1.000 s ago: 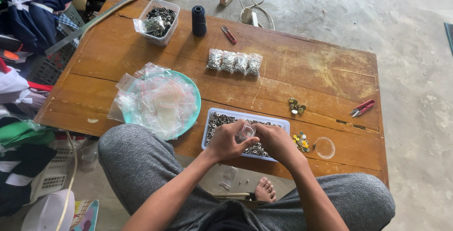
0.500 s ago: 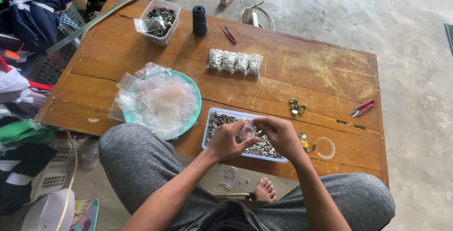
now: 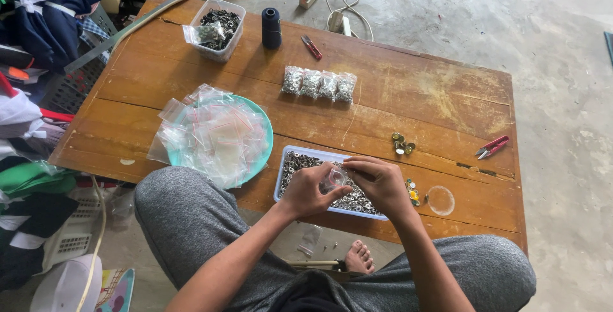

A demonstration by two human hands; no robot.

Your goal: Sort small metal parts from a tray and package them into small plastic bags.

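— Small clear bag point(image 3: 334, 177): that is what I have both hands on, right over the white tray point(image 3: 285, 163) at the near edge of the bench point(image 3: 447, 95).

— Start from the left. What is out there?

— At the far left corner, a clear tub of dark metal bits point(image 3: 217, 26), with a dark thread spool point(image 3: 271, 27) beside it and red snips point(image 3: 311, 47) just past that. Nearer to me, a teal plate point(image 3: 267, 134) heaped with empty plastic bags point(image 3: 211, 134).

— And the middle?

— A row of four filled bags point(image 3: 319, 84), well apart from the tray. The tray holds silver rings. My left hand point(image 3: 311, 192) is pinched shut on the bag's near side, thumb and fingers closed on it. My right hand point(image 3: 380, 181) is closed on its other edge, fingers curled together at the opening.

— Can you see what is in the bag?

— No, too small to tell.

— To the right?

— A few brass-coloured pieces point(image 3: 402, 144) beyond the tray, some more coloured pieces point(image 3: 412, 191) beside my right wrist, a clear round lid point(image 3: 440, 200), then red clippers point(image 3: 491, 147) near the right edge.
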